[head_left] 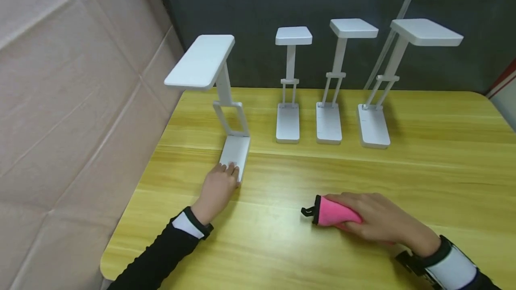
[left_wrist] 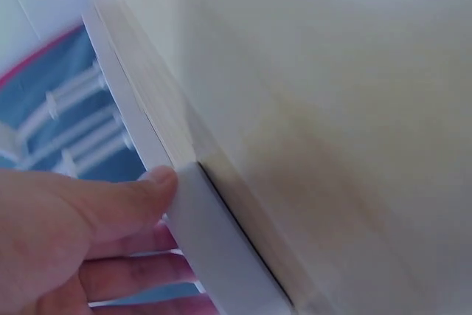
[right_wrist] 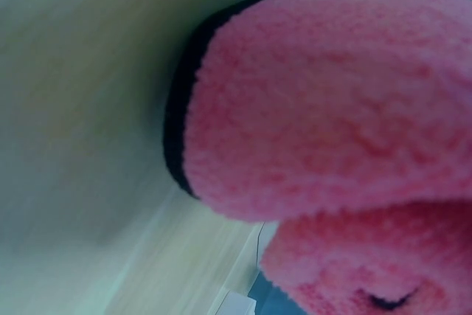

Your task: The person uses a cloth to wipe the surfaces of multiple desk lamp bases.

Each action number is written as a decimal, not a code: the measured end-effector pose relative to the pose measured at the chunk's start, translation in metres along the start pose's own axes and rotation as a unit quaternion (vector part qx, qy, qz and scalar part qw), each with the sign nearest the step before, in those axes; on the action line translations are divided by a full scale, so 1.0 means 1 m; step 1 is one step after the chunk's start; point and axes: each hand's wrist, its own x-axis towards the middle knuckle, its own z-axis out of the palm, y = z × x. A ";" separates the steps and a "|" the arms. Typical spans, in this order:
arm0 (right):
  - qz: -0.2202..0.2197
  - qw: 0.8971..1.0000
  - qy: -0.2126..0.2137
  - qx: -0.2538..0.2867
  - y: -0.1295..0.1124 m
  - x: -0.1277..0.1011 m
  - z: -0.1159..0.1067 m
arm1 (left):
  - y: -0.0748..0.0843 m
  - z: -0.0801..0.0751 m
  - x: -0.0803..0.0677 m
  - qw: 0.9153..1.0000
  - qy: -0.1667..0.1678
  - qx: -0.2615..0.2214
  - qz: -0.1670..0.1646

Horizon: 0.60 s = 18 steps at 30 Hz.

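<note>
A white folding desk lamp (head_left: 199, 61) stands on the left of the table, its arm raised and its flat head tilted. My left hand (head_left: 217, 191) holds the near end of its base (head_left: 237, 147); in the left wrist view the thumb (left_wrist: 158, 186) lies at the base's edge and the other fingers reach over its top. Bunched under my right hand (head_left: 375, 216) is a fluffy pink cloth (head_left: 334, 211) with black trim and a black hanging loop, gripped close to the tabletop. Folds of the cloth (right_wrist: 332, 101) fill most of the right wrist view.
Three more white desk lamps stand along the table's back: one at the centre (head_left: 287, 124), another beside it (head_left: 328, 124), a third to the right (head_left: 374, 129). A pale draped sheet (head_left: 80, 124) borders the wooden table (head_left: 443, 160) on the left; a dark panel (head_left: 250, 3) rises behind.
</note>
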 end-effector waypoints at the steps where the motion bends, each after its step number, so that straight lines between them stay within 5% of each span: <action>1: 0.002 1.000 -0.001 -0.001 0.000 0.000 -0.001 | 0.006 -0.002 0.000 1.000 -0.003 0.001 0.003; 9: 0.018 1.000 -0.006 -0.003 0.002 -0.005 -0.004 | 0.049 -0.018 0.000 0.998 -0.051 0.025 0.028; 18: 0.031 0.999 0.012 -0.017 0.005 -0.012 -0.007 | 0.083 -0.024 0.012 0.993 -0.047 0.080 0.069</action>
